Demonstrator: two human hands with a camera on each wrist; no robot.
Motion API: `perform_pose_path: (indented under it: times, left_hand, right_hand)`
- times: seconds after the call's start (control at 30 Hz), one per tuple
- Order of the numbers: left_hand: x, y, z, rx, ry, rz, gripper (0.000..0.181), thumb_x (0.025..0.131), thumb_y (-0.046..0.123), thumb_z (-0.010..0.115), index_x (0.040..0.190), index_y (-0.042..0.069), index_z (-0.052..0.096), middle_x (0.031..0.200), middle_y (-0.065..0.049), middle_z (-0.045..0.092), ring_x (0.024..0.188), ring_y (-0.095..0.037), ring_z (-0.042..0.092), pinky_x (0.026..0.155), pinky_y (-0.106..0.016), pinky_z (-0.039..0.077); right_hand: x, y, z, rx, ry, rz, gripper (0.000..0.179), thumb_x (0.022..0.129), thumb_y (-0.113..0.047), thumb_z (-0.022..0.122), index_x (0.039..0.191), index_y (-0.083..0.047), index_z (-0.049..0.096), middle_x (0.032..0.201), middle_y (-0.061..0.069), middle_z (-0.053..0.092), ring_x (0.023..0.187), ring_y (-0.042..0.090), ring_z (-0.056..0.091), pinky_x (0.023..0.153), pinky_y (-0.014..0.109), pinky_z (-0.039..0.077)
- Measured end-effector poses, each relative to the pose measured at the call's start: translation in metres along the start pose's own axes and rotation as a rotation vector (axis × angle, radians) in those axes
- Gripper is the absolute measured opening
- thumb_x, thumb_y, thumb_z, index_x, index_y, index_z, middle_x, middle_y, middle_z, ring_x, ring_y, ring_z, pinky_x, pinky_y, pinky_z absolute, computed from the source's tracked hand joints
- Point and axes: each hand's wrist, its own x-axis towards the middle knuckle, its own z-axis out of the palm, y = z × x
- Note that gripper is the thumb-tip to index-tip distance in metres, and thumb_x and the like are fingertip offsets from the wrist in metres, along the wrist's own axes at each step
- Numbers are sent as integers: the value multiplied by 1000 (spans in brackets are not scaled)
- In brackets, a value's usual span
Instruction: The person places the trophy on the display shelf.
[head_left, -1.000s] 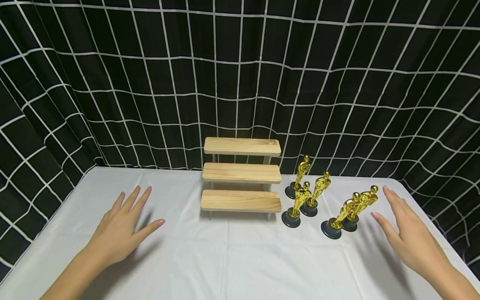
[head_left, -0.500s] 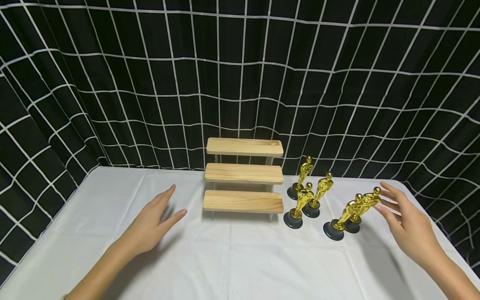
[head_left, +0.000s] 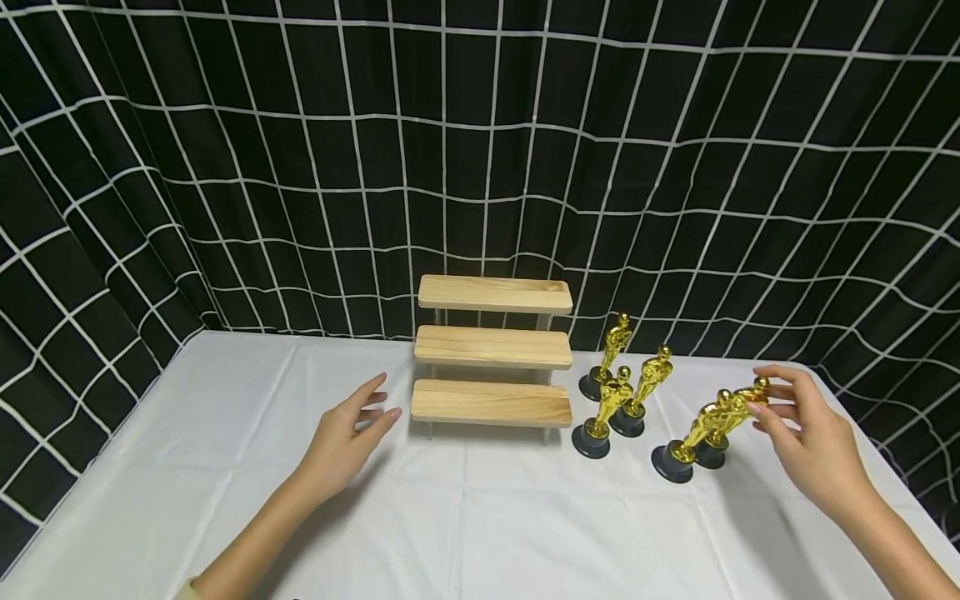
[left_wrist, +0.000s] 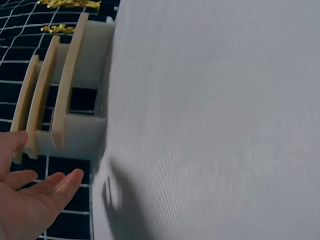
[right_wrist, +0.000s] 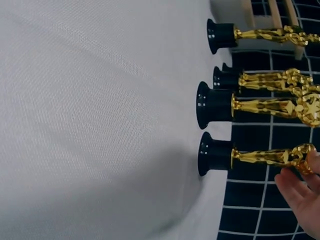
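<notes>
A gold figure trophy (head_left: 752, 392) on a black base stands at the far right of the group, partly hidden behind another gold trophy (head_left: 697, 429). My right hand (head_left: 813, 446) has its thumb and fingers curled round the upper part of that far-right trophy; its base (right_wrist: 215, 155) still rests on the cloth. Three more trophies (head_left: 651, 379) stand closer to the wooden three-step rack (head_left: 491, 404). Just left of the rack's lowest step, my left hand (head_left: 337, 446) hovers above the cloth with relaxed fingers and holds nothing.
A white cloth (head_left: 465, 533) covers the table. Behind and at both sides hangs a black curtain (head_left: 480, 158) with a white grid. The rack's wooden steps (left_wrist: 67, 82) rest on clear supports.
My left hand has moved right, toward the rack, its fingers drawing in. My right hand has reached left and its fingers have come round the far-right trophy. The camera view has shifted slightly.
</notes>
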Motion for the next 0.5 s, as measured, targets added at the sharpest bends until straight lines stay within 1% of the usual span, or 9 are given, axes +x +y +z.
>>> perform_pose_path:
  times: [0.07,0.17,0.27,0.33,0.43,0.5]
  left_hand:
    - [2,0,6,-52,12,-26,59,107,21,64,158,-1,43,143,-31,60,125,-45,65,97,-47,67]
    - [5,1,14,-124,29,-62,57,107,18,64,157,-2,45,140,-31,63,117,-43,70,91,-43,70]
    - [7,2,19,-223,37,-92,55,106,14,63,155,-5,45,136,-32,64,111,-42,72,92,-43,69]
    - [8,3,22,-299,38,-116,54,106,10,61,155,-8,44,135,-33,64,112,-41,72,94,-42,69]
    - [10,4,26,-406,39,-144,53,106,5,59,154,-11,43,133,-35,63,112,-38,70,95,-37,68]
    - [12,5,28,-451,44,-165,52,106,3,59,153,-12,43,133,-35,63,109,-34,71,94,-34,68]
  right_hand:
    - [0,0,1,10,10,3,44,100,12,61,141,7,46,114,36,65,88,-30,47,67,-7,49]
    - [1,0,2,22,26,0,42,99,14,61,138,8,47,112,35,65,89,-30,47,70,-8,49]
    - [1,-1,2,27,37,-6,41,98,16,61,137,9,48,111,35,65,89,-30,47,70,-8,49]
    - [1,-1,2,26,39,-7,40,98,16,61,136,9,48,111,35,65,89,-30,48,70,-7,50]
    - [1,-3,0,8,39,-3,40,98,16,61,136,9,48,110,35,66,88,-29,47,70,-8,49]
    - [0,-4,-2,-11,34,-1,41,98,15,61,136,9,48,110,36,66,87,-30,46,69,-9,48]
